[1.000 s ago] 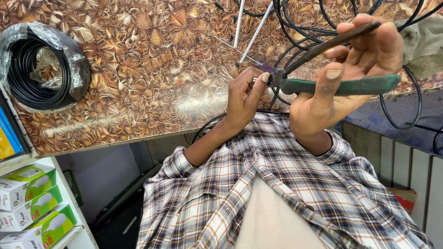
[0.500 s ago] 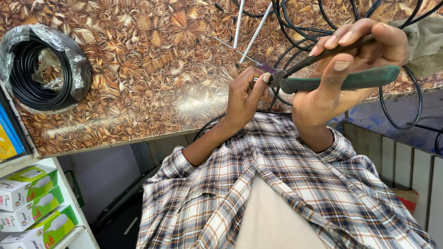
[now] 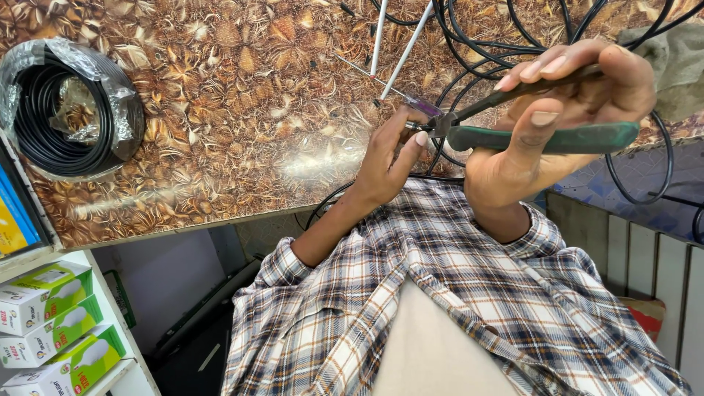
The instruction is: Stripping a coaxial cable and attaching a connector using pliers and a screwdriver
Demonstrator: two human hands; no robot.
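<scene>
Right hand (image 3: 543,139) is clenched round the green-handled steel pliers (image 3: 543,136), fingers over the upper handle, thumb across the lower one. The jaws sit at the tip of a thin black cable end (image 3: 419,126). Left hand (image 3: 389,158) pinches that cable end just behind the jaws, thumb nearly touching the metal.

Work is held in the air just above the brown leaf-patterned glossy tabletop (image 3: 242,110), near its front edge.

Risks, as I judge them:
- Left fingertips sit very close to the jaws, so a slip or a hard squeeze could nip skin.
- Too much bite could cut the conductor strands (can't see how deep the jaws sit).
- Loose black cable loops (image 3: 484,44) lie right behind and could snag the handles.

A plastic-wrapped black cable coil (image 3: 70,110) sits well apart, far left.
</scene>
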